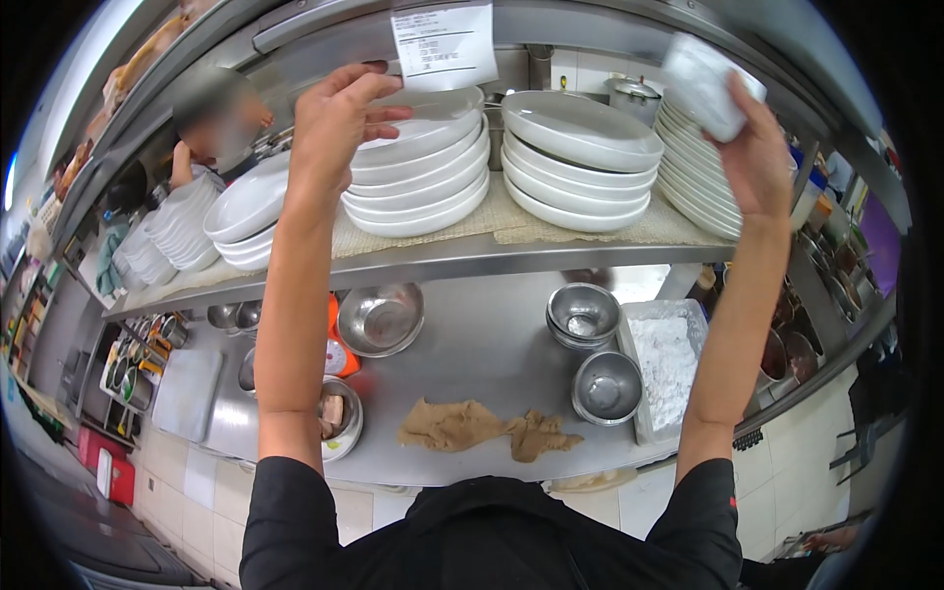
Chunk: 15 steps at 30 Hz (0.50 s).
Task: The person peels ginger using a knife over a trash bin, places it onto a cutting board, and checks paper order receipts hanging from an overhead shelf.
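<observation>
My left hand [346, 123] is raised in front of a stack of white plates [418, 182] on the shelf. Its fingers are spread, with the tips beside a printed paper ticket [444, 49] that hangs at the top; no grip on the paper shows. My right hand [755, 162] is lifted at the upper right, closed around a white rectangular object [710, 87]. Motion blur hides exactly what that object is. Behind it stands a tall stack of thinner white plates [688, 172]. Another stack of deep white plates [580, 167] sits between my hands.
Below the shelf [423, 258], a steel counter [482, 334] carries metal bowls [382, 320], more small bowls [607, 386], a tray of white powder [667, 364] and crumpled brown cloths [452, 425]. A white cutting board [187, 393] lies left. Another person [211, 123] is beyond the shelf.
</observation>
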### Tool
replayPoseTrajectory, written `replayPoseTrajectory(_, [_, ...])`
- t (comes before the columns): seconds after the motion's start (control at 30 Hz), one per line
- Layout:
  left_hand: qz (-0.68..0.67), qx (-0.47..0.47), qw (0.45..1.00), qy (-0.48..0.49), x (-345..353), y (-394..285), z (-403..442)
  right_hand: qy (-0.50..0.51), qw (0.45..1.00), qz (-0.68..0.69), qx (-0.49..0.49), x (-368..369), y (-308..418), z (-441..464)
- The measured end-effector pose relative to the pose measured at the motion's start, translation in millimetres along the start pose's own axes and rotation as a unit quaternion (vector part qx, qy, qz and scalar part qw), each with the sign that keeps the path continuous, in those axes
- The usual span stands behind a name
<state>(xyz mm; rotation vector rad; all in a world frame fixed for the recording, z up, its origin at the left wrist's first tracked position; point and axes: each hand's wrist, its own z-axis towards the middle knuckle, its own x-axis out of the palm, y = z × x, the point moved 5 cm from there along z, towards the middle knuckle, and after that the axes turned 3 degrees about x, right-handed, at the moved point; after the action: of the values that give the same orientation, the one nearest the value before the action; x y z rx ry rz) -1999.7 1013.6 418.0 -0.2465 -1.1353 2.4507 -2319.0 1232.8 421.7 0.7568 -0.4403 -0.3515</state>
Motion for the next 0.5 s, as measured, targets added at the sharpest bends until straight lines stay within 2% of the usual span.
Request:
replayPoseTrajectory(0.03, [0.000, 0.001, 1.000, -0.006, 0, 1, -1, 0.074, 0.997, 0.004, -0.008, 27, -6, -2])
replayPoseTrajectory(0.1, [0.021, 0.000, 1.000, -0.012, -2, 0, -5, 0.108, 0.994, -0.030, -0.010, 77, -13, -11])
replayPoseTrajectory(0.13, [0.018, -0.006, 1.000, -0.014, -2, 0, -7, 0.159, 0.978, -0.135, -0.021, 90, -19, -2])
replayPoseTrajectory(0.17, [0.014, -0.011, 1.000, -0.017, -2, 0, -9, 0.192, 0.970, -0.150, -0.020, 102, -21, 0])
replayPoseTrajectory(0.3, [0.022, -0.017, 0.999, -0.018, -8, -1, -17, 0.159, 0.967, -0.187, -0.065, 110, -40, 30])
replayPoseTrajectory(0.5, [0.040, 0.001, 0.999, -0.026, -19, 0, -30, 0.043, 0.977, -0.208, 0.024, 104, -44, 33])
